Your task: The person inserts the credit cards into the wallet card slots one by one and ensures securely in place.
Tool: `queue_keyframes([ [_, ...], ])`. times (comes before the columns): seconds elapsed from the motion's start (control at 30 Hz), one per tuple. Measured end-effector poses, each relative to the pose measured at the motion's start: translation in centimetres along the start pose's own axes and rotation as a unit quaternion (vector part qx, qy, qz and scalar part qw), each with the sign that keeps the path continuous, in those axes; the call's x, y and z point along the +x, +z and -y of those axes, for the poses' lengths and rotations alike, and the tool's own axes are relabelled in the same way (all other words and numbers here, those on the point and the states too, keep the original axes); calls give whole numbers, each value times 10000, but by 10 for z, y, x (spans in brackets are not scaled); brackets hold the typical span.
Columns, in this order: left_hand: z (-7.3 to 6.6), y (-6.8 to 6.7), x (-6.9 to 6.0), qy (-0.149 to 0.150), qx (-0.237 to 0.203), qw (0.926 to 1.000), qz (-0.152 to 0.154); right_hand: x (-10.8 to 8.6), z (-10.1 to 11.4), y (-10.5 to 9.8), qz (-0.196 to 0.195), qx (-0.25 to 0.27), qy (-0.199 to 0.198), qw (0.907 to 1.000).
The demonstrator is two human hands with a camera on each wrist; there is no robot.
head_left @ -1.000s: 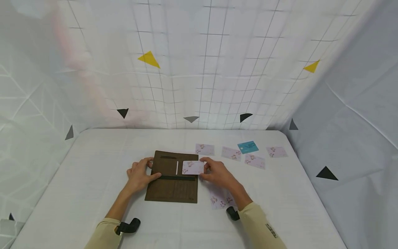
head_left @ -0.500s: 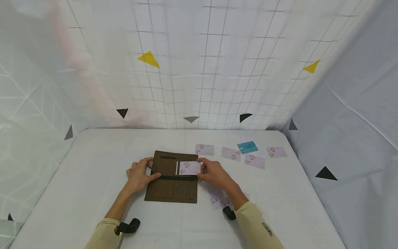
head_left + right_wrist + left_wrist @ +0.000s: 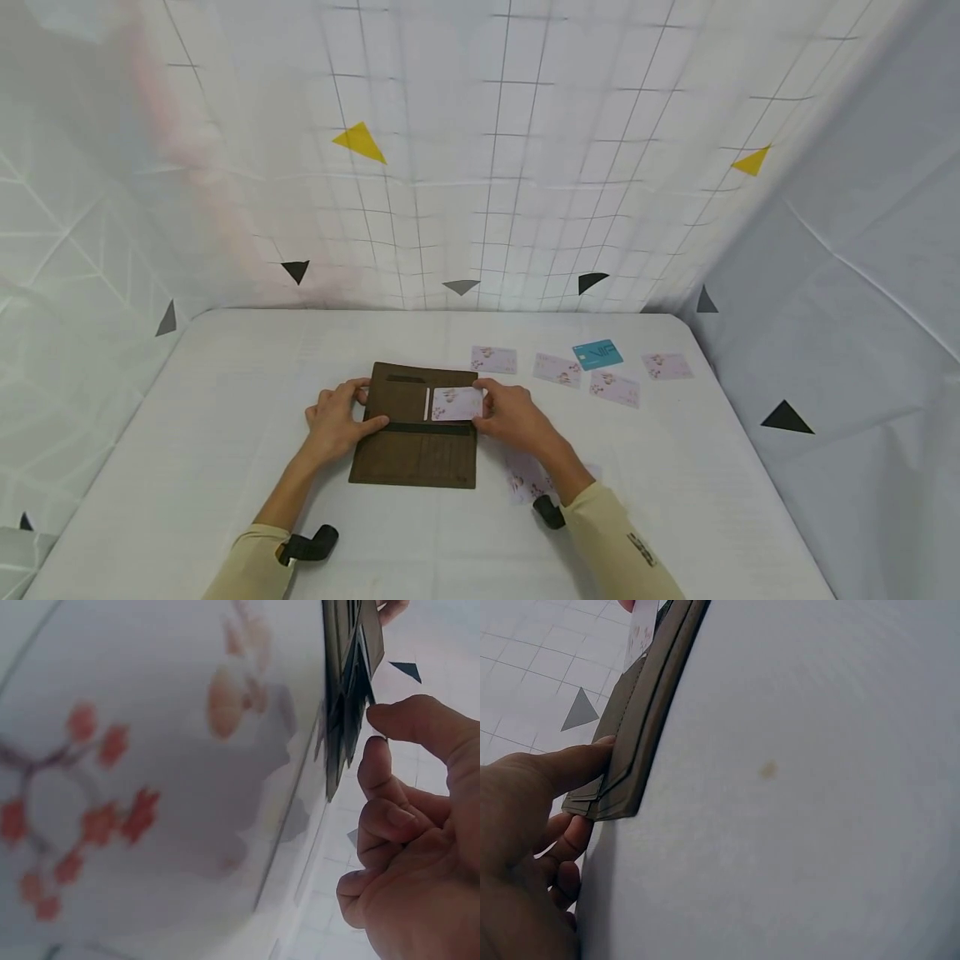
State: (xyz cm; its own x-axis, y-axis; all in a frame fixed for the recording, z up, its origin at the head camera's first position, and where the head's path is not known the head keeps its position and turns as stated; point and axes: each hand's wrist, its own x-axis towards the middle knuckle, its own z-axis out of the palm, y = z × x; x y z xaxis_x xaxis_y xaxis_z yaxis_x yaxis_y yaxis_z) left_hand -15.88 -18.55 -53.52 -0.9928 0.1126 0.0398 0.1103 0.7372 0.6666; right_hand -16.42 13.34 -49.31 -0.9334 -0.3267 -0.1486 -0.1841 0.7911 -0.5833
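A brown wallet lies unfolded on the white table. My left hand grips its left edge; in the left wrist view the thumb presses on top while the other fingers curl beneath. Over the upper right part of the wallet sits a pale card with a flower print. My right hand pinches that card's right edge between thumb and index finger. Seen by the right wrist camera, the pinching fingers are beside the wallet's layered edge. How deep the card sits in a slot cannot be made out.
Behind and right of the wallet lie several flower-print cards and a blue VIP card. More flower-print cards lie under the right forearm, partly hidden. A gridded white curtain hangs behind the table.
The right hand has shifted slightly left with the card, bringing it further over the wallet; during the last half second it barely moves. The left hand and wallet stay in place.
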Motion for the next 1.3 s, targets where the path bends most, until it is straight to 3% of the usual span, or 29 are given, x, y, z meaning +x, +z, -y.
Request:
queue_keyframes([
  [0.47, -2, 1, 0, 24, 7, 10000, -46, -2, 10, -1, -150, -328, 245, 9990],
  [0.77, -2, 2, 0, -18, -9, 10000, -8, -4, 16, -4, -50, -230, 401, 9989],
  [1.3, -3, -1, -2, 65, 67, 9999, -64, 0, 14, -1, -108, -207, 147, 9996],
])
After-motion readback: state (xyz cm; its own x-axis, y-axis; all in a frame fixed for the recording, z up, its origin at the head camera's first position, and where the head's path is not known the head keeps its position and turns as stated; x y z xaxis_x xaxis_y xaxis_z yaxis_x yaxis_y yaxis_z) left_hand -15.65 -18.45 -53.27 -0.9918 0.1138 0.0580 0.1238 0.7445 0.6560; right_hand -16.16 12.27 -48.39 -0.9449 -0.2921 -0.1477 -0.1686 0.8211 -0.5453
